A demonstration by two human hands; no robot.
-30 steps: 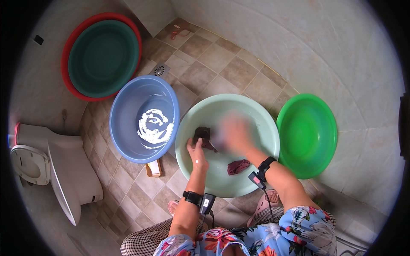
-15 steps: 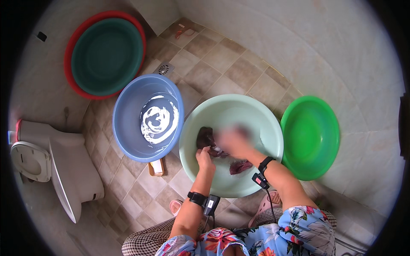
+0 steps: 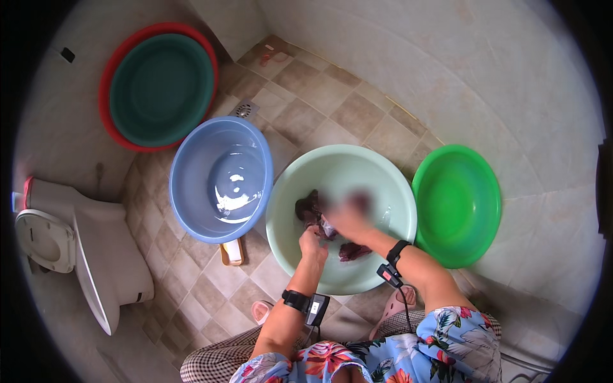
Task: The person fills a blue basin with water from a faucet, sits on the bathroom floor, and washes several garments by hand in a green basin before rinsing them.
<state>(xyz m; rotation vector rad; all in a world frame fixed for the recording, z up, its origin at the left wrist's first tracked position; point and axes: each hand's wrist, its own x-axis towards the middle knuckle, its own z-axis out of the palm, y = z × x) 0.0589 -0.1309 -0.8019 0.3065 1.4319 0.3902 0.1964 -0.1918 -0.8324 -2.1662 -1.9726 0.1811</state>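
Observation:
A dark maroon cloth with a pale patch lies bunched in the pale green basin. My left hand is closed on the near edge of the cloth, left of the basin's middle. Just right of it, my right hand is on the cloth, with a dark part showing past its fingers. A blur covers those fingers, so their grip cannot be made out. Another maroon part rests on the basin bottom below my right wrist; whether it joins the rest is hidden.
A blue basin with water stands close on the left, a bright green basin on the right. Far left, a teal basin leans inside a red basin. A toilet, soap dish and floor drain are nearby.
My hands and the cloth have shifted slightly inside the basin, my left hand a little right and down. Bright reflections in the blue basin have shrunk. The view has shifted a little.

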